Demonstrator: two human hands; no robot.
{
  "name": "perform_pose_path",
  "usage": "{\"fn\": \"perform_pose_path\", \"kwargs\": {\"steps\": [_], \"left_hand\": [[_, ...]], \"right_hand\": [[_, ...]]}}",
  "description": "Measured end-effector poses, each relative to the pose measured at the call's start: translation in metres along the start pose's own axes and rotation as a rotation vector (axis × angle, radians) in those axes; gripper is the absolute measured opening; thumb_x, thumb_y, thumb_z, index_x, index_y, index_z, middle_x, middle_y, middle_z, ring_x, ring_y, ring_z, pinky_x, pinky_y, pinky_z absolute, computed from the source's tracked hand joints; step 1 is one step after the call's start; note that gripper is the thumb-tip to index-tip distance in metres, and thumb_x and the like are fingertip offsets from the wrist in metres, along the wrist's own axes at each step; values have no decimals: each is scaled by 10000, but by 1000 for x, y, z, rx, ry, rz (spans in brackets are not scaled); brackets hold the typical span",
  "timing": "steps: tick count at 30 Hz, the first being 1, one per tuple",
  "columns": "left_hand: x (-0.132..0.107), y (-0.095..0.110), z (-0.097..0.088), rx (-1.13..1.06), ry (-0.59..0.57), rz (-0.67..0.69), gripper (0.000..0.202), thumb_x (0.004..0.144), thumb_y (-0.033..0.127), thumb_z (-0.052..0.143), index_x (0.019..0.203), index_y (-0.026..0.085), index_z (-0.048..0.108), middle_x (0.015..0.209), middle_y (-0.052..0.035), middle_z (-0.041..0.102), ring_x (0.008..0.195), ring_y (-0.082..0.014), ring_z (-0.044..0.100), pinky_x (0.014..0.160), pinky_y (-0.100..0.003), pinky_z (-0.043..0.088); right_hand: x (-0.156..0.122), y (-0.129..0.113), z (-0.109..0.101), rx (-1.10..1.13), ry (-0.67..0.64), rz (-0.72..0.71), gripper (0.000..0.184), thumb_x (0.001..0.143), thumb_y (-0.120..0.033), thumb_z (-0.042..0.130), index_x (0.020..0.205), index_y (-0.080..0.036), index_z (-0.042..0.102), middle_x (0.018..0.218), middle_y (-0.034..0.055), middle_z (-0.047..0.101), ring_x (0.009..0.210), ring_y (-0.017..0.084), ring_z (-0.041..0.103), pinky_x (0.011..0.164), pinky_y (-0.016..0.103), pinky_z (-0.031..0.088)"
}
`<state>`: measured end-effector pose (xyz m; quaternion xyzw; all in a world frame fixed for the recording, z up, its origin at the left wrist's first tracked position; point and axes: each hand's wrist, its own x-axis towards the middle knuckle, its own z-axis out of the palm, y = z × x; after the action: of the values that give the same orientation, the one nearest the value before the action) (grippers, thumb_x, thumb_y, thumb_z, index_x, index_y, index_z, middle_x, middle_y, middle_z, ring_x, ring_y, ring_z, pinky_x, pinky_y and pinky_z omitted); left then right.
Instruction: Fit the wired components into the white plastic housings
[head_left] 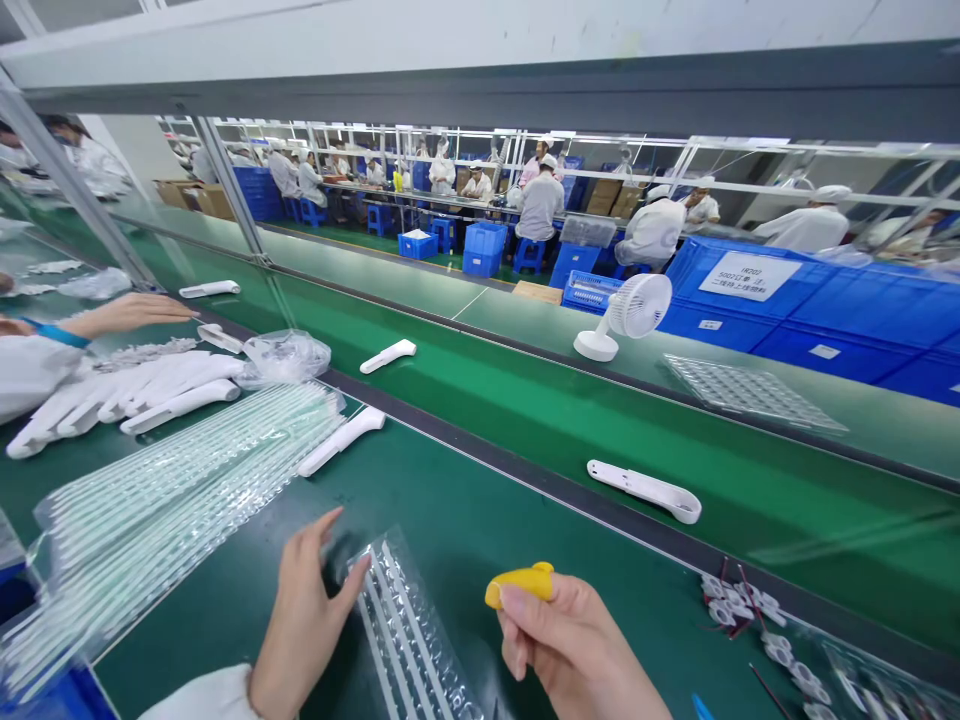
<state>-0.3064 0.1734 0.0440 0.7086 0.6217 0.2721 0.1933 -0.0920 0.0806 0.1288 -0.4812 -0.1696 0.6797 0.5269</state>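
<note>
My left hand is open, thumb and fingers apart, beside a clear plastic pack of white strips on the green table. The thumb tip reaches over the top left corner of the pack; whether it touches, I cannot tell. To the right of the pack, my right hand is raised with its thumb pressed to the index finger, which wears a yellow finger cot. Anything pinched there is too small or hidden to make out. Ahead of my left hand, a white handle-shaped plastic part lies at the table's edge.
A green conveyor belt carries white parts, including a long shell. Large bagged bundles of strips lie left, below a co-worker's hand. Small white pieces with wires lie right. A white fan stands beyond the belt.
</note>
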Motion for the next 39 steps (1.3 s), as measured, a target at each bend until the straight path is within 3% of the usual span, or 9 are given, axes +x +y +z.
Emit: {"fn": "perform_pose_path", "kwargs": {"steps": [2,6,13,18,21,24,28,34,39], "left_hand": [[19,-4,-2,218,93,108,554,802,513,355,1190,125,429,1128,-154,443,1082,-296,453,856,-420,440],[62,-18,-2,392,148,111,512,829,391,368,1223,70,432,1221,-219,405,1133,-395,361,875,-532,353],[96,-38,3,414,186,187,350,839,295,363,1079,130,557,941,-141,611,866,-317,566,736,-470,432],[69,-16,11,246,167,446,331,871,321,331,974,132,583,842,-89,626,714,-204,626,659,-321,509],[34,3,20,150,93,643,317,899,285,295,957,175,587,970,-60,630,884,-147,619,796,-246,497],[0,20,22,133,-1,837,351,894,135,244,1057,176,552,1129,-76,579,1036,-146,560,822,-235,491],[-25,34,14,147,5,1000,319,897,104,289,1135,137,498,1122,-123,579,1176,-187,444,847,-263,473],[-31,46,5,208,20,1099,565,894,515,182,1111,127,529,1089,-142,604,1122,-205,498,811,-262,489],[-28,59,-2,205,60,1199,538,919,438,183,973,111,607,912,-118,676,972,-214,604,727,-252,526]], "right_hand": [[0,1,-1,21,-34,10,252,636,-369,720,632,-122,670,545,0,482,458,42,410,470,176,339],[0,2,-3,45,-57,19,244,635,-360,724,622,-124,664,547,0,488,460,40,428,469,168,344],[-2,3,-4,-34,-40,-33,267,620,-390,724,623,-130,666,530,2,491,481,53,420,499,184,355],[11,7,-18,-326,124,-235,285,652,-429,668,677,-145,667,590,18,532,530,88,428,529,219,363],[25,7,-35,-718,297,-412,284,703,-414,585,675,-142,661,556,21,522,538,115,426,536,238,364],[34,5,-50,-1183,386,-450,316,783,-370,467,660,-135,639,561,26,518,511,112,409,497,230,335],[36,7,-59,-1522,348,-384,344,798,-305,462,494,-158,530,464,-2,458,444,92,352,470,230,264],[43,12,-61,-1732,235,-311,239,767,-218,482,548,-171,565,503,6,545,474,102,446,464,225,217],[41,4,-65,-1922,25,-311,240,804,-191,425,640,-202,601,644,-6,643,562,118,558,484,232,238]]}}
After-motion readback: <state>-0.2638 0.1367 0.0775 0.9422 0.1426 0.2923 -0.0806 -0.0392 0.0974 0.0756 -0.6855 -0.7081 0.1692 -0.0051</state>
